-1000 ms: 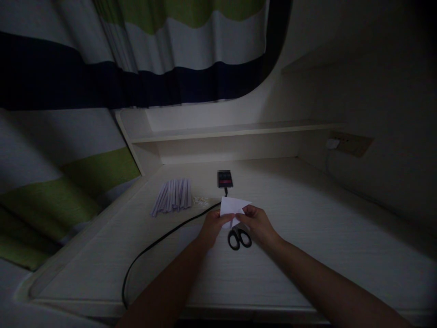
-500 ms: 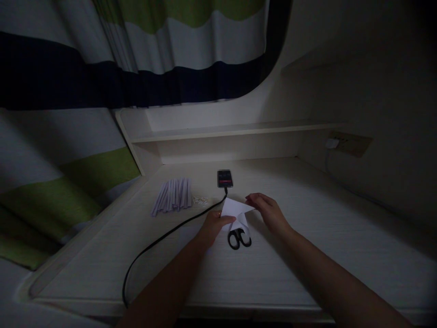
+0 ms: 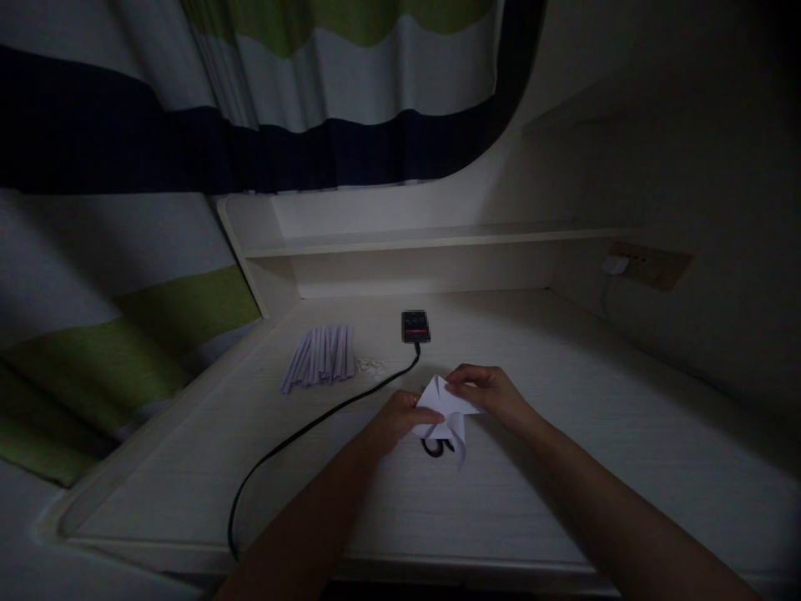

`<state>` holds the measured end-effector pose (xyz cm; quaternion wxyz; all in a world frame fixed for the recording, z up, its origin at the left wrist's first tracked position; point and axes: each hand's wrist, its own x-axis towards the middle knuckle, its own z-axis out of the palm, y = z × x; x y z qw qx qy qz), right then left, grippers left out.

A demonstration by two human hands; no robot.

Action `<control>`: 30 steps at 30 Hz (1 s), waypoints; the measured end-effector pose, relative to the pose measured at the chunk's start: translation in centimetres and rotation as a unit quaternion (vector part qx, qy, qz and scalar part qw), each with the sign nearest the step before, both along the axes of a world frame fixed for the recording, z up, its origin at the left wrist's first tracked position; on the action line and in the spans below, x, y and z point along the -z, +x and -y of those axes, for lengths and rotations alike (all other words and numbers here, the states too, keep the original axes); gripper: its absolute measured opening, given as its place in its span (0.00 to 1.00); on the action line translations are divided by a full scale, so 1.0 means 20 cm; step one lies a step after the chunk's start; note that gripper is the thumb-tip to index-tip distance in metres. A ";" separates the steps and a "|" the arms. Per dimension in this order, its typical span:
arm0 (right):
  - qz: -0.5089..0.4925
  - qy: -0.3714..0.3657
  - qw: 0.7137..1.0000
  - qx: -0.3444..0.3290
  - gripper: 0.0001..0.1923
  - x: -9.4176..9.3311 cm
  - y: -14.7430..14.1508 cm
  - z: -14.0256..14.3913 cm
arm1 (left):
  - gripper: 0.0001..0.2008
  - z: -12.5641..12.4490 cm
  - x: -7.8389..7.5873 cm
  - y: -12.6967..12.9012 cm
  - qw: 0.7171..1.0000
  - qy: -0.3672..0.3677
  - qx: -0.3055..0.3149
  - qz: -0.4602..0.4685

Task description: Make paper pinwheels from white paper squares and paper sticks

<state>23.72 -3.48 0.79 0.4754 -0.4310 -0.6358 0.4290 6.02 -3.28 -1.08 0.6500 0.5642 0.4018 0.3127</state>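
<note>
A white sheet of paper point(image 3: 441, 405), partly folded with a loose flap curling down, is held between my two hands above the desk. My left hand point(image 3: 400, 419) pinches its left side, thumb on top. My right hand point(image 3: 485, 391) grips the upper right part with thumb and fingers. Beneath the paper lie scissors point(image 3: 430, 449); only part of their black handles shows and the blades are hidden. Another pale sheet point(image 3: 351, 426) lies flat on the desk, partly behind my left forearm.
Left of my hands lies a bundle of rolled paper sticks point(image 3: 320, 357), beside small pale pieces point(image 3: 370, 366). A phone point(image 3: 415, 326) sits farther back, with a black cable point(image 3: 313, 423) curving to the front edge. Behind runs a shelf point(image 3: 413, 242); a plugged socket point(image 3: 651, 264) is on the right wall.
My right hand has shifted inward and now grips the paper nearer its upper corner. The paper has come lower, its flap hanging down and covering more of the scissor handles.
</note>
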 end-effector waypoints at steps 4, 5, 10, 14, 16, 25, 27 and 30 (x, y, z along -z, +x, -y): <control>0.038 0.119 0.992 -0.034 0.04 -0.02 0.01 0.01 | 0.09 0.00 0.00 -0.01 1.000 -0.014 0.009 0.021; 0.056 0.151 0.986 -0.046 0.04 -0.03 0.02 0.02 | 0.09 0.00 0.00 -0.01 0.999 -0.021 0.009 0.025; 0.165 0.282 0.939 -0.104 0.05 -0.07 0.03 0.05 | 0.09 0.00 0.00 -0.01 0.998 -0.051 0.010 0.042; 0.226 0.323 0.911 -0.120 0.06 -0.09 0.04 0.06 | 0.08 -0.01 0.00 -0.01 0.996 -0.066 0.009 0.056; 0.246 0.336 0.900 -0.125 0.06 -0.09 0.05 0.06 | 0.07 -0.01 0.00 -0.01 0.996 -0.070 0.010 0.062; 0.304 0.365 0.867 -0.153 0.09 -0.10 0.06 0.07 | 0.06 0.00 -0.02 0.00 0.992 -0.097 0.000 0.077; 0.314 0.367 0.862 -0.150 0.09 -0.11 0.05 0.08 | 0.06 0.00 -0.02 0.00 0.992 -0.098 0.003 0.074; 0.336 0.368 0.854 -0.148 0.10 -0.11 0.06 0.08 | 0.07 -0.01 -0.02 0.00 0.992 -0.099 0.003 0.073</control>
